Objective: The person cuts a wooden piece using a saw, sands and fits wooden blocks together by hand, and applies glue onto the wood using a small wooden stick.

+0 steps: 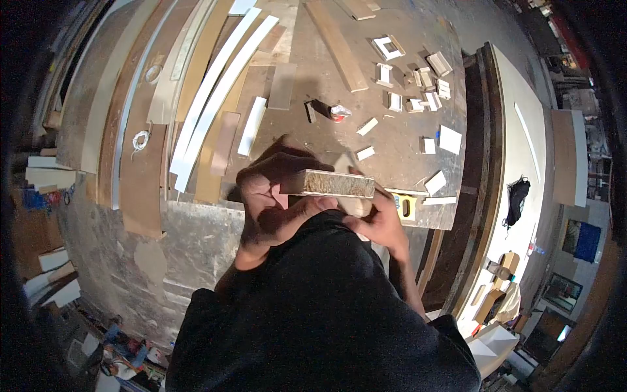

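Close to my chest I hold a short wooden block [336, 183] up above the workbench, its rough-grained edge turned toward me. My left hand [277, 202] grips its left end, fingers over the back and thumb below. My right hand [381, 217] is closed around the right side, where a second pale wooden piece [354, 206] shows beneath the block; I cannot tell whether the two are joined. Just right of my right hand lies a saw with a yellow handle [406, 207]. The far sides of the pieces are hidden.
Long boards and white strips [225, 85] cover the bench's left. Several small wooden frames and offcuts [424, 81] lie at the far right, near a red-and-white roll [339, 113]. Beyond a dark gap stands another pale table [522, 130] with a black cloth [516, 201].
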Tool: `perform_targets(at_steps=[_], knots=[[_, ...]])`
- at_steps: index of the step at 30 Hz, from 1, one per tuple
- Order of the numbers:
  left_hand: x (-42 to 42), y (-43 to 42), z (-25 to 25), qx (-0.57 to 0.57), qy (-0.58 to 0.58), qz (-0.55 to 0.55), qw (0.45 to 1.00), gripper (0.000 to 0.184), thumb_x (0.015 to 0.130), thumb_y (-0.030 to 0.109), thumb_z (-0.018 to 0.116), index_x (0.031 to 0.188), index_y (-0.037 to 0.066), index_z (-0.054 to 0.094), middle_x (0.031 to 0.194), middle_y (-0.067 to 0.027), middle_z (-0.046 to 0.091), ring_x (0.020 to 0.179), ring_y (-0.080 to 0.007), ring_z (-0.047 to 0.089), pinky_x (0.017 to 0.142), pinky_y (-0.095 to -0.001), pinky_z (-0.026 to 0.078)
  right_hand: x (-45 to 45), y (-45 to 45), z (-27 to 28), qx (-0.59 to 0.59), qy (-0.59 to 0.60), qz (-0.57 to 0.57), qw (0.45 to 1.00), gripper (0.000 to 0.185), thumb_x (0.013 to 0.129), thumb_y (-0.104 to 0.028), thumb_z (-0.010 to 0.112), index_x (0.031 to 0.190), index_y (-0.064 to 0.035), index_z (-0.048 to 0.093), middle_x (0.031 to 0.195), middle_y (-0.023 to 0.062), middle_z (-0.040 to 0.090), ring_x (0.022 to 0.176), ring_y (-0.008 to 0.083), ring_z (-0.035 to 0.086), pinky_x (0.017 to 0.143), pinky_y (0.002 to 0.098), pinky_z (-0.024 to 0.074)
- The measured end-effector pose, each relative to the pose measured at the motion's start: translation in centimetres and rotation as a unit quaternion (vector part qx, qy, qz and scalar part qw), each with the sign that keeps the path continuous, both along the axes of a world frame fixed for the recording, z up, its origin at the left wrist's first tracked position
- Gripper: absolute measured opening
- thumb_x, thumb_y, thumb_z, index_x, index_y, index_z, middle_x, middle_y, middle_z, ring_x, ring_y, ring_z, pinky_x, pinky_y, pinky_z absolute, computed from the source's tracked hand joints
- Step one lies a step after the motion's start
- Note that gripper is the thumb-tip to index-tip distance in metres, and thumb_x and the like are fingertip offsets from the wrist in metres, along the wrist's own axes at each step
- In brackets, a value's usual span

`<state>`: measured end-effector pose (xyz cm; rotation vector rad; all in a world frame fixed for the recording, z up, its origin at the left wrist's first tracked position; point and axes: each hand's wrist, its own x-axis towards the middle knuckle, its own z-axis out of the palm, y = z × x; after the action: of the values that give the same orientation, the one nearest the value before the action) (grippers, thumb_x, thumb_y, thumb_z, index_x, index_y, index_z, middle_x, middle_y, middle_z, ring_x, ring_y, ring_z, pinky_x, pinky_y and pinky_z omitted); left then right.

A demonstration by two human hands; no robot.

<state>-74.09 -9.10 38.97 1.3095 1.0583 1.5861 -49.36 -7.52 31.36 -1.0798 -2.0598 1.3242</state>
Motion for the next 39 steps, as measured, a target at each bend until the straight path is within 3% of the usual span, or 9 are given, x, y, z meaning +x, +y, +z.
perform_targets(at_steps=[5, 11, 14, 16, 20, 27, 29, 34, 39], knots=[[0.1, -0.2, -0.5, -0.009, -0.048, -0.013, 0.999, 0.045, 0.072, 0.030, 0.090, 0.096, 0.000, 0.067, 0.097, -0.0084, 0.062, 0.093, -0.0180, 0.058, 0.081, -0.0317, 0.047, 1.1, 0.3, -0.1, 0.044, 0.160, -0.100, 0.981, 0.086, 0.072, -0.021, 0.084, 0.146, 0.0010, 0.046, 0.150, 0.0223, 0.047, 0.138, 0.0333, 0.046, 0.114, 0.0411, 0.0347], [0.0, -0.4, 0.0, -0.033, -0.039, -0.051, 0.997, 0.036, 0.076, 0.020, 0.085, 0.099, -0.002, 0.068, 0.098, -0.0102, 0.066, 0.093, -0.0192, 0.064, 0.083, -0.0307, 0.049, 0.9, -0.2, 2.6, 0.091, 0.182, -0.164, 0.965, 0.103, 0.068, -0.044, 0.084, 0.145, 0.0100, 0.042, 0.144, 0.0265, 0.050, 0.133, 0.0327, 0.051, 0.111, 0.0413, 0.0367], [-0.4, -0.2, 0.3, -0.026, 0.063, -0.096, 0.993, 0.030, 0.076, 0.016, 0.083, 0.095, -0.002, 0.070, 0.096, -0.0127, 0.069, 0.089, -0.0221, 0.069, 0.079, -0.0322, 0.052, 0.9, -0.8, 4.2, 0.019, 0.229, -0.172, 0.958, 0.104, 0.065, -0.044, 0.085, 0.143, 0.0119, 0.043, 0.143, 0.0287, 0.051, 0.131, 0.0340, 0.053, 0.110, 0.0421, 0.0377], [-0.5, -0.3, -0.9, 0.013, 0.152, -0.102, 0.983, 0.033, 0.076, 0.017, 0.085, 0.097, -0.004, 0.070, 0.094, -0.0136, 0.072, 0.086, -0.0227, 0.072, 0.075, -0.0318, 0.055, 1.2, 1.1, 5.0, 0.204, 0.173, 0.025, 0.963, 0.104, 0.064, -0.044, 0.086, 0.143, 0.0088, 0.045, 0.142, 0.0283, 0.052, 0.131, 0.0369, 0.053, 0.111, 0.0438, 0.0370], [1.9, -0.1, -1.0, -0.091, -0.138, -0.029, 0.986, 0.044, 0.076, 0.017, 0.087, 0.106, -0.005, 0.064, 0.093, -0.0097, 0.073, 0.086, -0.0138, 0.070, 0.078, -0.0271, 0.055, 0.6, 0.8, 3.6, 0.141, 0.165, -0.024, 0.976, 0.096, 0.068, -0.043, 0.084, 0.148, -0.0054, 0.046, 0.149, 0.0255, 0.047, 0.136, 0.0395, 0.047, 0.114, 0.0464, 0.0342], [2.0, -0.2, -2.3, -0.062, -0.046, -0.040, 0.996, 0.037, 0.074, 0.013, 0.086, 0.100, -0.003, 0.064, 0.089, -0.0084, 0.072, 0.083, -0.0117, 0.069, 0.072, -0.0267, 0.055, 0.5, -0.1, 3.0, 0.032, 0.175, -0.071, 0.981, 0.095, 0.073, -0.041, 0.083, 0.152, -0.0137, 0.040, 0.153, 0.0237, 0.042, 0.141, 0.0387, 0.041, 0.116, 0.0462, 0.0312], [2.2, 0.0, -1.1, -0.056, -0.111, -0.017, 0.992, 0.030, 0.075, 0.013, 0.085, 0.095, -0.002, 0.067, 0.087, -0.0087, 0.073, 0.079, -0.0122, 0.069, 0.069, -0.0262, 0.054, 1.0, 0.5, 3.0, 0.156, 0.154, -0.016, 0.976, 0.094, 0.072, -0.040, 0.084, 0.152, -0.0132, 0.041, 0.152, 0.0241, 0.043, 0.141, 0.0384, 0.042, 0.116, 0.0452, 0.0313], [0.2, 0.3, -0.6, -0.105, -0.012, 0.046, 0.993, 0.029, 0.068, 0.015, 0.087, 0.084, 0.000, 0.068, 0.081, -0.0042, 0.067, 0.074, -0.0129, 0.064, 0.070, -0.0262, 0.049, 2.7, -0.2, 1.5, 0.092, 0.056, -0.056, 0.993, 0.086, 0.071, -0.033, 0.084, 0.143, 0.0004, 0.049, 0.145, 0.0227, 0.052, 0.133, 0.0343, 0.051, 0.112, 0.0420, 0.0364], [-0.9, 1.1, -1.9, -0.039, 0.029, -0.025, 0.998, 0.024, 0.074, 0.012, 0.084, 0.086, -0.003, 0.068, 0.082, -0.0098, 0.069, 0.074, -0.0140, 0.065, 0.066, -0.0270, 0.050, 3.2, -0.6, 1.8, 0.078, 0.154, -0.127, 0.977, 0.091, 0.066, -0.034, 0.087, 0.142, 0.0018, 0.051, 0.141, 0.0242, 0.055, 0.130, 0.0371, 0.054, 0.109, 0.0441, 0.0399]])
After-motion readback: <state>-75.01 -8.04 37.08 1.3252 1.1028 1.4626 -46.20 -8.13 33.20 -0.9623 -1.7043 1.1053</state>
